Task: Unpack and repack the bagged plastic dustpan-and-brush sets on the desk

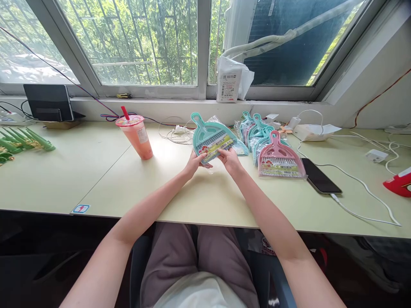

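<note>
A teal mini dustpan and brush set point(210, 133) in clear wrapping, with a printed label across its bristles, is held tilted above the table. My left hand point(194, 164) grips its lower left corner, thumb on the label. On its lower right edge my right hand point(230, 160) closes, fingers at the label. Just behind it another teal wrapped set point(240, 148) lies partly hidden. To the right, several wrapped teal sets point(257, 128) are piled together, and a pink dustpan and brush set point(278, 156) leans at their front.
A pink drink cup point(138, 139) with a red straw stands left on the table point(105, 145). Right are a phone point(322, 176) on a white cable, a white charger point(376, 155) and a red object point(400, 183). A tablet point(49, 102) and green items point(28, 140) sit far left.
</note>
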The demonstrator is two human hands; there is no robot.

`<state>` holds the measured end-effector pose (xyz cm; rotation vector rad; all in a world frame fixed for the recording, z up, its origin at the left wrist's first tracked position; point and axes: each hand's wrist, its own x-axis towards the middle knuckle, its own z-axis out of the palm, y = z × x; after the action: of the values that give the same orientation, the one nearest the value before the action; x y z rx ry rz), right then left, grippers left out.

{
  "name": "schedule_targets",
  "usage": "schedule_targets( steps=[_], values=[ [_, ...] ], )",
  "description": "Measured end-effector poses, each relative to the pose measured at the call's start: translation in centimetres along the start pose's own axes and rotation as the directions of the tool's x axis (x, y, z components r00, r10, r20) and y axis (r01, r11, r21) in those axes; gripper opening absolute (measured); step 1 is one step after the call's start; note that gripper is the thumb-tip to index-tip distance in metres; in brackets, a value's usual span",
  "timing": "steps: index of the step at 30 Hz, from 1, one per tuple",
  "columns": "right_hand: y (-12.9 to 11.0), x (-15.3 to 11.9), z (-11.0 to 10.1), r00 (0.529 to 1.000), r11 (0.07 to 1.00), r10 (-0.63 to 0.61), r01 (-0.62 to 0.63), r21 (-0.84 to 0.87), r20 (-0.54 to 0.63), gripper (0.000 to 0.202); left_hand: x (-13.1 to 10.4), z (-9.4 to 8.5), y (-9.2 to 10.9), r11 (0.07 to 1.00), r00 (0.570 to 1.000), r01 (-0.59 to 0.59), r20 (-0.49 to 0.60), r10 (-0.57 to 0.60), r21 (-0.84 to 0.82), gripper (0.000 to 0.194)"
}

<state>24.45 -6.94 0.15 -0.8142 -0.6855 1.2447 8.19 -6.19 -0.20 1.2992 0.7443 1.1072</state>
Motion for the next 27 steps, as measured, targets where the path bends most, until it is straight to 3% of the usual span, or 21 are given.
schedule_targets(
  steps=[11, 19, 24, 27],
  values=[
    [0.6, 0.8, -0.3, 0.994, 0.996, 0.074, -0.071, 0.048, -0.077, 0.02, 0.1, -0.2, 0.0, 0.999, 1.0, 0.018, 0.022, -0.018, 0.027, 0.071],
    [-0.4, 0.4, 0.0, 0.982, 0.987, 0.154, -0.148, 0.065, -0.112, 0.012, 0.3, -0.3, 0.0, 0.999, 0.999, 0.01, 0.044, -0.012, 0.043, 0.067],
    [-1.8, 0.4, -0.3, 0.954, 0.942, 0.299, -0.29, -0.17, 0.03, 0.024, 1.5, -1.8, 0.2, 1.0, 1.0, -0.016, -0.02, 0.017, 0.025, 0.05],
    [-2.1, 0.6, -1.0, 0.974, 0.881, 0.218, -0.171, -0.441, 0.058, 0.042, 2.3, -3.6, 0.7, 1.0, 1.0, 0.004, 0.002, -0.004, 0.02, 0.042]
  ],
)
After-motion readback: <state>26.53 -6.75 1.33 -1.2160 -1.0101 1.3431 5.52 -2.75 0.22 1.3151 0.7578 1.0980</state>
